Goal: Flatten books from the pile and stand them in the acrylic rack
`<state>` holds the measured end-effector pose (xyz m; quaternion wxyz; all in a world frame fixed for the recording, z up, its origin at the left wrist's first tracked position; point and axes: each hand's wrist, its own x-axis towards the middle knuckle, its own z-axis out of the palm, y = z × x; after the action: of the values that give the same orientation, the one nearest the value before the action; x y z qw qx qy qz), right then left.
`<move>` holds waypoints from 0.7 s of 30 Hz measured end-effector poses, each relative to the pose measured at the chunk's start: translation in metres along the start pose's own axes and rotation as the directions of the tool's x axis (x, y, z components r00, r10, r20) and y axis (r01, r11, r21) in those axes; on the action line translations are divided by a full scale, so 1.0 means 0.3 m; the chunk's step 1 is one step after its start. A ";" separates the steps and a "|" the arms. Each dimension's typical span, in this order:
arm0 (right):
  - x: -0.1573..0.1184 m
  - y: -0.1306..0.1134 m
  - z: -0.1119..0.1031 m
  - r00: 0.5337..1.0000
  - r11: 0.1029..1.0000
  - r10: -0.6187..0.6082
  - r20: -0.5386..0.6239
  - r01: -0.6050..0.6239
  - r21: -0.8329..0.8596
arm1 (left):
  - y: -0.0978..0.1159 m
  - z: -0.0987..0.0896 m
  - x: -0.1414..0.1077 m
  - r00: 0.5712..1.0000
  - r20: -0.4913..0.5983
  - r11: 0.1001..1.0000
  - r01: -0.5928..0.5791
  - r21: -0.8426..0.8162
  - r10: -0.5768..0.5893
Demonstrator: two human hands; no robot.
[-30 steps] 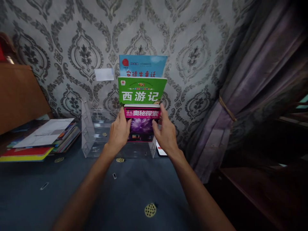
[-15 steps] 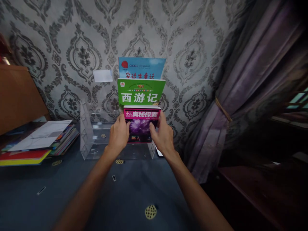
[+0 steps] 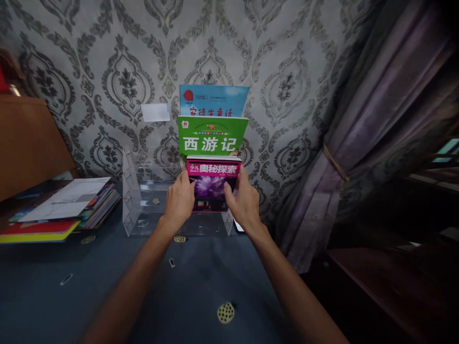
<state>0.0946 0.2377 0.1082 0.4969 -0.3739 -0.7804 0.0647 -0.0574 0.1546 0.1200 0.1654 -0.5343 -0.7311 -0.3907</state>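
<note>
Both of my hands grip a pink and purple book (image 3: pixel 211 186) by its two side edges, with the cover facing me. My left hand (image 3: pixel 180 197) has its thumb on the left of the cover, and my right hand (image 3: pixel 244 198) has its thumb on the right. Behind it, a green book (image 3: pixel 213 136) stands in a clear tiered rack (image 3: pixel 129 196), and a blue book (image 3: pixel 215 99) rises behind the green one. The pink book is at the right part of the rack, above its front tier; its lower edge's contact with the rack is unclear.
On the left lies a stack of books and papers (image 3: pixel 68 198) beside a brown wooden piece (image 3: pixel 30 143). A phone-like object (image 3: pixel 238 226) is partly hidden behind the rack's right end. A purple curtain (image 3: pixel 319 205) hangs at the right, against the patterned wall.
The whole view has shifted slightly, moving things a little to the right. My hands still hold the pink book in the same place relative to the rack.
</note>
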 end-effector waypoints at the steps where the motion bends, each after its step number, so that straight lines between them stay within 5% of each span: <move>1: 0.000 -0.003 0.000 1.000 1.000 0.010 0.004 -0.010 0.000 | -0.001 -0.001 0.001 1.000 0.004 1.000 0.003 -0.002 -0.003; 21: -0.006 0.011 0.019 0.999 1.000 -0.012 -0.053 0.013 0.010 | -0.008 -0.011 0.002 0.999 -0.013 0.999 -0.041 0.007 0.041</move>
<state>0.0920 0.2404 0.1024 0.5198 -0.3681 -0.7689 0.0556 -0.0605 0.1522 0.1215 0.1798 -0.5460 -0.7203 -0.3883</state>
